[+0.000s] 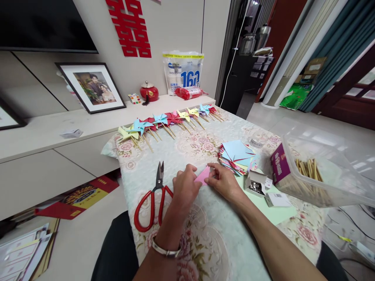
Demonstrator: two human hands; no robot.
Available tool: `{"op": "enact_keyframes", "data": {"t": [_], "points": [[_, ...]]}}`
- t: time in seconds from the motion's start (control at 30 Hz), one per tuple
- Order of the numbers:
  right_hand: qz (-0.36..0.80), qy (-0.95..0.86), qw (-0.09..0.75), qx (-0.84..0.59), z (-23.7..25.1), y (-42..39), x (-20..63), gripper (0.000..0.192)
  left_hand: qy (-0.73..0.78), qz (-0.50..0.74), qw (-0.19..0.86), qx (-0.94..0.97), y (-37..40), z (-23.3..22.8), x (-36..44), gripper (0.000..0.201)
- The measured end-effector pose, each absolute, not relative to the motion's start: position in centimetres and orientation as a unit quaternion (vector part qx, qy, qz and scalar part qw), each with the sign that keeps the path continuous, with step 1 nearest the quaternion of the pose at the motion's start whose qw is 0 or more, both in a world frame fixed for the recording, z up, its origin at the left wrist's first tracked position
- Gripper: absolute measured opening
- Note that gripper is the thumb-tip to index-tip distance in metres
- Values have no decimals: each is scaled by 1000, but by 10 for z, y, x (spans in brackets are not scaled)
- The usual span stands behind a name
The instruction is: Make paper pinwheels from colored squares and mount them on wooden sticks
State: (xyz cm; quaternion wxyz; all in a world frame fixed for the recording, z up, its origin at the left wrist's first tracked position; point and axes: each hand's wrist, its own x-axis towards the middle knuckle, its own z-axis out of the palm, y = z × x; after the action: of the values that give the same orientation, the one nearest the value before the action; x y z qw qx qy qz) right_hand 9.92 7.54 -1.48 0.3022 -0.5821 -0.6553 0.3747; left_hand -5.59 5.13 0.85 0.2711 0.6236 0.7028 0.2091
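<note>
A small pink piece of paper [202,176], folded to a triangle, lies between my hands over the flowered tablecloth [216,218]. My left hand [187,183] has its fingers closed on the paper's left side. On the right edge, the thumb and fingers of my right hand [224,180] pinch the same paper. Scissors with red handles [152,210] rest just left of my left hand, blades slightly apart. Beyond my right hand sits a stack of coloured paper squares [238,151], light blue on top.
Several finished paper pinwheels [161,119] on sticks line the table's far edge. To the right are a small box of metal pins [255,187], a white box [277,199], a green sheet [281,214] and a clear plastic tub [325,187] holding wooden sticks [309,170].
</note>
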Motion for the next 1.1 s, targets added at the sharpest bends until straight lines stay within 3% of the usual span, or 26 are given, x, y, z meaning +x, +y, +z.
{"op": "enact_keyframes", "data": {"t": [0.2,0.37,0.5,0.77,1.1], "points": [[457,-619,349,-535,-10,75,100,22,628,365,394,564,59,-10,-59,28],[503,-558,412,-515,-6,77,99,35,598,468,469,450,62,-10,-55,42],[518,-512,460,-507,-4,78,97,38,528,512,559,383,57,-4,-48,35],[561,-475,476,-483,-1,72,93,35,536,537,533,375,56,-6,-44,24],[568,-447,490,-487,-2,73,95,38,548,520,544,364,55,-3,-41,32]]}}
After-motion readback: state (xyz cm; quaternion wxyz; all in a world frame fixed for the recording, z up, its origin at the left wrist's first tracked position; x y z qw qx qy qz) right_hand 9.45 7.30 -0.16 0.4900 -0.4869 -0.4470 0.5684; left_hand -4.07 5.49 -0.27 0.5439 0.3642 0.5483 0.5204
